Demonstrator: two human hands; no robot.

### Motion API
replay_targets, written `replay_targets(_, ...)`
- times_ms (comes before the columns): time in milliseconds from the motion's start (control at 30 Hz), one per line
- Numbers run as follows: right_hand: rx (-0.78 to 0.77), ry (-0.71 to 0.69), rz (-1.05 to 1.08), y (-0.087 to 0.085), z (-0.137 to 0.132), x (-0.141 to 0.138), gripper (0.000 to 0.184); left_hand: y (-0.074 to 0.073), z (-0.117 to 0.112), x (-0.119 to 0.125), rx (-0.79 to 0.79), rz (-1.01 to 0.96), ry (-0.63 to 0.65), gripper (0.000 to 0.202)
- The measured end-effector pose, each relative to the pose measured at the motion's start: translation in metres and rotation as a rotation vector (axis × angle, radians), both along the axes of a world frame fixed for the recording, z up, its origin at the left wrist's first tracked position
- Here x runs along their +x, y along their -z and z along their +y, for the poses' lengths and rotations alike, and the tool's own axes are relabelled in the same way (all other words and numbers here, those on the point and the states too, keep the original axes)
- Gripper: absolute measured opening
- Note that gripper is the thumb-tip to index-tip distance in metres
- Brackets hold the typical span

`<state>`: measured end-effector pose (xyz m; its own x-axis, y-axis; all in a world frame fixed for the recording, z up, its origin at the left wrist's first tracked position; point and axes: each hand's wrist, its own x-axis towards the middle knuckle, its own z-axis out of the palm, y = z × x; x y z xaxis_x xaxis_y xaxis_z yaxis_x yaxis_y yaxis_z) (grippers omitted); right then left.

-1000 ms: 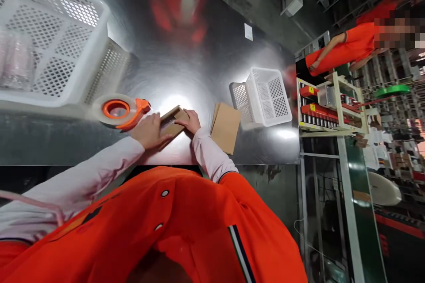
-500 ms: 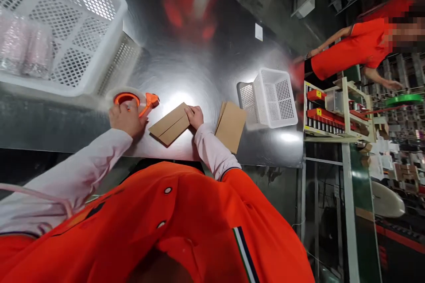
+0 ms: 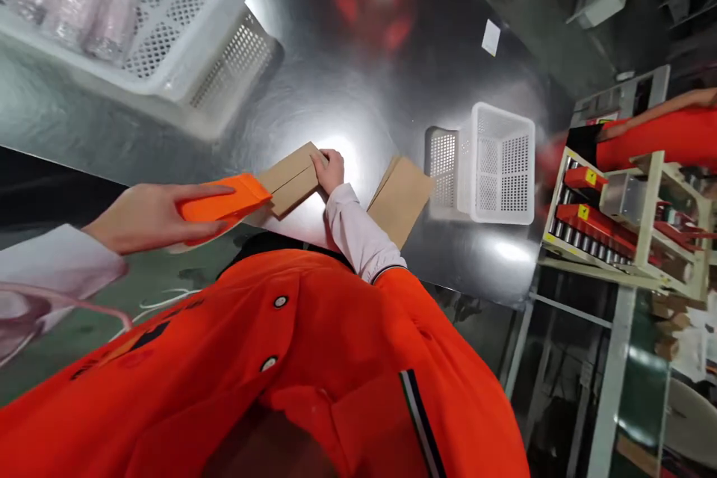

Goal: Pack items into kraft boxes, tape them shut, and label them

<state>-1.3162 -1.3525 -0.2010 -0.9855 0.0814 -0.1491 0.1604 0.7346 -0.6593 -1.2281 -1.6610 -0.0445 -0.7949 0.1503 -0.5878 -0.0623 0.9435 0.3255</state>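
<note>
My left hand (image 3: 146,215) grips an orange tape dispenser (image 3: 221,205), raised off the metal table (image 3: 347,82) with its front end at the near end of a flat brown cardboard box (image 3: 288,178). My right hand (image 3: 330,169) presses its curled fingers on the far end of that box, holding it against the table. The roll of tape is mostly hidden behind my left hand. A stack of flat brown cartons (image 3: 400,199) lies just right of my right forearm.
A large white perforated basket (image 3: 168,22) with clear wrapped packs stands at the far left. A smaller white basket (image 3: 493,164) lies tipped to the right. Beyond the table's right edge is a roller rack (image 3: 616,231); another person's orange sleeve (image 3: 661,134) shows above it.
My left hand has picked the tape dispenser up from the table and brought it to the box's near end. My right hand stays on the box. The view has swung.
</note>
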Motion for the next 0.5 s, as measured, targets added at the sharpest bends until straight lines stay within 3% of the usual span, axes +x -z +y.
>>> replay_targets(133,0.037,-0.034,-0.034,-0.011,-0.001,0.001,0.039,0.012,0.041,0.000,-0.106,0.008,0.134,0.090)
replay_targets(200,0.120,-0.067,-0.033,-0.021,-0.005,0.007,0.042,0.021,0.050,-0.007,-0.191,0.024,0.211,0.089)
replay_targets(333,0.267,-0.253,-0.033,-0.038,-0.023,0.030,0.055,0.044,0.032,0.001,-0.209,0.060,0.244,0.085)
replay_targets(500,0.274,-0.263,-0.200,-0.044,-0.053,0.055,0.105,0.086,-0.006,0.044,0.065,0.223,0.153,0.085)
